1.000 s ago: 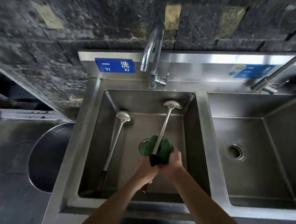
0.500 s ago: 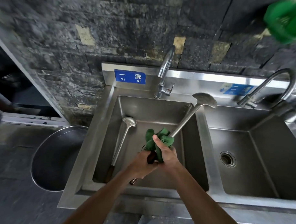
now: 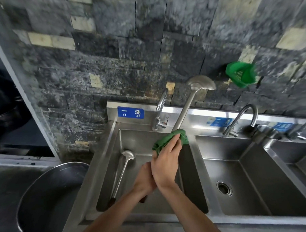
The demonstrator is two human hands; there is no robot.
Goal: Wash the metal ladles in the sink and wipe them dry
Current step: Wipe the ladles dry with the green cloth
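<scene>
Raised higher than half a second ago, the held ladle is now tilted up over the back rim of the left sink basin, its bowl seen against the stone wall just right of the faucet. The green cloth has been slid further up the shaft and is gripped around it by the right hand, fingers curled over the fabric. The handle end is held lower down by the left hand, closed around it and touching the right hand. A second ladle is left lying in the left sink basin, bowl toward the faucet, dark handle toward the near rim. A blue label is fixed on the backsplash left of the faucet. A steel middle basin with a round drain is seen right of the faucet, with a second tap behind it. A green basket is hung on the wall above that tap. A round metal tub is set into the dark counter left of the left sink basin.
</scene>
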